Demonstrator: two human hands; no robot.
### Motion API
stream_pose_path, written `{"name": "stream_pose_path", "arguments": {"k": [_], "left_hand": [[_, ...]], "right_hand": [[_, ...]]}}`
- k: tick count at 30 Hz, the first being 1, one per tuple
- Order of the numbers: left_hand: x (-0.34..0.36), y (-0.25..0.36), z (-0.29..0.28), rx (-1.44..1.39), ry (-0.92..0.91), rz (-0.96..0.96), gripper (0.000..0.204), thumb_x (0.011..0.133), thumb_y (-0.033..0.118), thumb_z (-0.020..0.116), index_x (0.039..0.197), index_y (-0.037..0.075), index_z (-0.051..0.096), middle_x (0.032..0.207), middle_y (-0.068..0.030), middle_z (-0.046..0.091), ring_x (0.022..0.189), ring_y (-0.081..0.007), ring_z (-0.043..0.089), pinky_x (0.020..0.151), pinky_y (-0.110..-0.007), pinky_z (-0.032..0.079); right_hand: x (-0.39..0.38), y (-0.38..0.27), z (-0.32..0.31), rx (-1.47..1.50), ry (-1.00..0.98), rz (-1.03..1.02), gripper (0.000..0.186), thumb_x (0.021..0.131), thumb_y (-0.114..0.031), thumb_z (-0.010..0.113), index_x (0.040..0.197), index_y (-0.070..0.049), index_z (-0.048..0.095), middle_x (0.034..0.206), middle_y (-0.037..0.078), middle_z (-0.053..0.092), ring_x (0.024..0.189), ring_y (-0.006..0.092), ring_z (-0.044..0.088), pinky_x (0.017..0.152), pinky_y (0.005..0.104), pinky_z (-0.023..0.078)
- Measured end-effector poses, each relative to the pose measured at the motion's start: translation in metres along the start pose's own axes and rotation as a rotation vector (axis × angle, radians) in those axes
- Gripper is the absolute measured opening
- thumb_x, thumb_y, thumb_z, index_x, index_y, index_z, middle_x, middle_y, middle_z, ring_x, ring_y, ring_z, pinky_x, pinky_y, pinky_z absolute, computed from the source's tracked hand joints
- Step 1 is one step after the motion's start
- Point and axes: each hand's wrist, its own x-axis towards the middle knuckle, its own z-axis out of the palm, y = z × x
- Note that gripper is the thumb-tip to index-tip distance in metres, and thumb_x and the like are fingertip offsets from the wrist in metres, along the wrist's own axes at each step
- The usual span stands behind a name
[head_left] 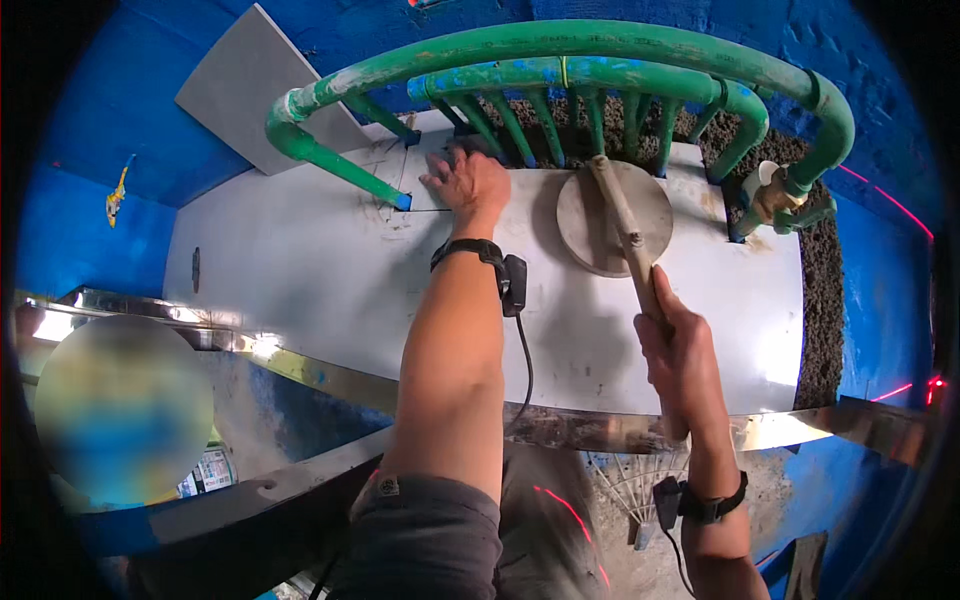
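My left hand [470, 184] lies palm down with spread fingers on the white tile surface [330, 265], close to the upright green pipes [540, 125]. It holds nothing. My right hand [680, 355] is closed round the long wooden handle [640, 250] of a tool. The handle runs away from me over a round, flat, greyish disc [650, 205] with a raised bar across it. This disc seems to rest on the tile just in front of the pipes. How the handle joins the disc is unclear. Each of my wrists wears a black strap with a small cabled device.
A thick green pipe [560, 38] arches over the far side, with a valve [772, 197] at right. Dark mortar [822, 300] borders the tiles. A grey tile [265, 85] leans at back left. A shiny metal strip [600, 425] edges the near side. Red laser lines cross the blue walls.
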Motion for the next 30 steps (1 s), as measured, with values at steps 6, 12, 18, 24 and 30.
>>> {"name": "stream_pose_path", "arguments": {"k": [6,12,18,24,30], "left_hand": [[-0.023,-0.021,0.022,-0.013,0.246,-0.106,0.059,0.098,0.025,0.048,0.149,-0.002,0.046,0.162,-0.0167,0.039,0.151,-0.0418,0.028,0.124,-0.054,0.02],[-0.192,-0.026,-0.003,-0.064,0.13,-0.215,0.077,0.104,0.035,0.044,0.15,-0.022,0.023,0.16,-0.041,0.022,0.153,-0.0507,0.018,0.125,-0.056,0.014],[-0.263,-0.036,-0.019,-0.089,0.036,-0.407,0.087,0.105,0.045,0.045,0.149,-0.025,0.018,0.159,-0.0462,0.014,0.152,-0.0568,0.013,0.125,-0.059,0.013],[-0.28,-0.015,-0.025,-0.059,-0.047,-0.418,0.093,0.103,0.049,0.046,0.149,-0.026,0.015,0.157,-0.0486,0.013,0.149,-0.0619,0.011,0.124,-0.062,0.011],[-0.269,-0.018,-0.027,-0.104,-0.052,-0.519,0.101,0.096,0.053,0.052,0.148,-0.027,0.019,0.156,-0.05,0.013,0.149,-0.0633,0.013,0.123,-0.064,0.013]], "right_hand": [[0.008,-0.006,0.008,0.016,-0.017,-0.006,0.055,0.093,-0.003,0.065,0.146,0.005,0.052,0.103,0.04,0.065,0.105,0.0245,0.073,0.088,0.0338,0.053],[0.009,-0.001,0.001,-0.063,-0.018,-0.016,0.053,0.095,-0.006,0.065,0.146,0.004,0.053,0.088,0.027,0.071,0.082,0.0188,0.07,0.079,0.0341,0.055],[0.005,-0.008,0.0,-0.009,-0.06,0.039,0.056,0.098,-0.01,0.062,0.151,0.0,0.049,0.068,0.007,0.059,0.054,0.0129,0.055,0.053,0.0335,0.049],[0.004,0.002,0.001,0.038,-0.048,0.032,0.057,0.097,-0.014,0.063,0.152,-0.004,0.049,0.067,0.007,0.059,0.05,0.0148,0.056,0.05,0.0353,0.049],[0.004,0.004,-0.014,0.074,-0.119,0.043,0.057,0.097,-0.022,0.068,0.149,-0.004,0.053,0.072,0.013,0.066,0.057,0.0184,0.066,0.055,0.0358,0.056]]}}
